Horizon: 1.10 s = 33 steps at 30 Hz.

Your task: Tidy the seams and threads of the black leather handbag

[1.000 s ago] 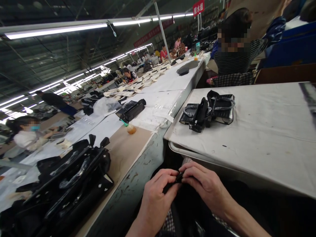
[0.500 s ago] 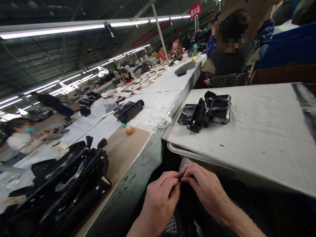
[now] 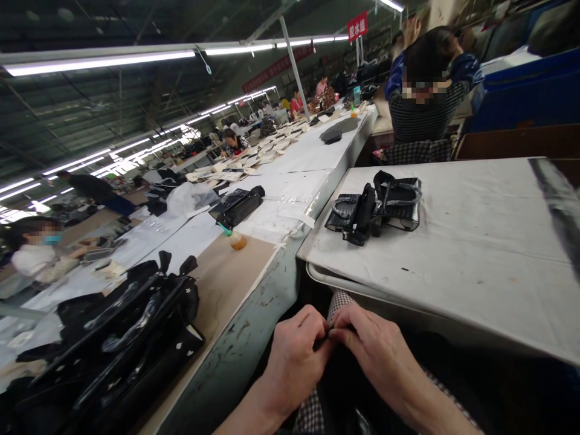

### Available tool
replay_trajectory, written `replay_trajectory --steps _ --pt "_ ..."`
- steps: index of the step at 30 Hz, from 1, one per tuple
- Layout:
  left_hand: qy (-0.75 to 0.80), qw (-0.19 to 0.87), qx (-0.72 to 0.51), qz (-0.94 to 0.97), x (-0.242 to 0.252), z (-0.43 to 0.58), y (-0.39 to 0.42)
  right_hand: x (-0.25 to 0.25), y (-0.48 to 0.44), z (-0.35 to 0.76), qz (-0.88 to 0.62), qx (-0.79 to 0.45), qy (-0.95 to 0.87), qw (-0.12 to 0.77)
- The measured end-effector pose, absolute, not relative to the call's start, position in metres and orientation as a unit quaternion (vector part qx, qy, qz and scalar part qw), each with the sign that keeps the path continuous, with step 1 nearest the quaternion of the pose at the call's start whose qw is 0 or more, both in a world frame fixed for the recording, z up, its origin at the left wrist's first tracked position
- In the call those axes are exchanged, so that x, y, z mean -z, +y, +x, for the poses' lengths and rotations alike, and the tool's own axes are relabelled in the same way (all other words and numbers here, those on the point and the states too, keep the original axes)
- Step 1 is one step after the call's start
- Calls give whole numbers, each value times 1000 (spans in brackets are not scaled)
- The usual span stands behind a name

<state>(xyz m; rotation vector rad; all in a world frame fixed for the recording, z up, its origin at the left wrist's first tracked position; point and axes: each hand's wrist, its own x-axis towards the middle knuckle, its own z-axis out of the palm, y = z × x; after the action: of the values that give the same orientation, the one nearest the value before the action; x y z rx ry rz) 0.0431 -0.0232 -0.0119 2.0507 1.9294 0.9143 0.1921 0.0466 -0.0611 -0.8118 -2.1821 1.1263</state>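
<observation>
Low in the view, over my lap, my left hand [image 3: 296, 353] and my right hand [image 3: 374, 347] meet fingertip to fingertip. Both are closed in a pinch on the edge of a black piece of material [image 3: 328, 331], most of which the fingers hide. Below the hands everything is very dark, so its full shape cannot be made out. On the white table ahead lie small black handbags [image 3: 399, 202] with plastic-wrapped handles. To the left, a pile of black bag pieces [image 3: 136, 326] covers the near end of the long bench.
The long bench [image 3: 254, 284] runs away on the left, its edge close to my left arm. On it stand a glue bottle [image 3: 236, 240] and another black bag [image 3: 238, 205]. The white table's [image 3: 475, 260] edge is just beyond my hands. A person [image 3: 423, 115] sits behind it.
My left hand has turned slightly, its knuckles rising, while both hands stay together at the black piece. The person across has lowered a brown sheet-like thing and brought both arms nearer the head.
</observation>
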Motion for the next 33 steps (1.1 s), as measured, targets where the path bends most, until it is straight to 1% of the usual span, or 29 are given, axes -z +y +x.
replay_trajectory --steps 3,7,9,12,14,18,21,26,33 --pt "639 109 -323 689 13 40 -23 53 49 197 -288 -456 -799 265" --pt "655 149 -354 651 12 38 -23 52 49 207 -195 -503 -788 297" --pt "661 166 -356 640 11 39 -24 57 46 209 -191 -539 -752 327" --pt "666 176 -351 635 9 41 -24 69 39 208 -230 -623 -631 402" --pt "665 176 -352 635 8 42 -25 75 36 207 -251 -647 -578 428" --pt "660 176 -362 635 9 40 -25 76 36 207 -300 -614 -607 405" --pt "659 182 -365 632 11 37 -24 72 37 210 -303 -576 -652 389" --pt "663 207 -373 615 11 37 -22 67 41 213 -295 -502 -709 398" --pt "616 272 -391 627 9 39 -17 67 46 212 -274 -534 -688 408"
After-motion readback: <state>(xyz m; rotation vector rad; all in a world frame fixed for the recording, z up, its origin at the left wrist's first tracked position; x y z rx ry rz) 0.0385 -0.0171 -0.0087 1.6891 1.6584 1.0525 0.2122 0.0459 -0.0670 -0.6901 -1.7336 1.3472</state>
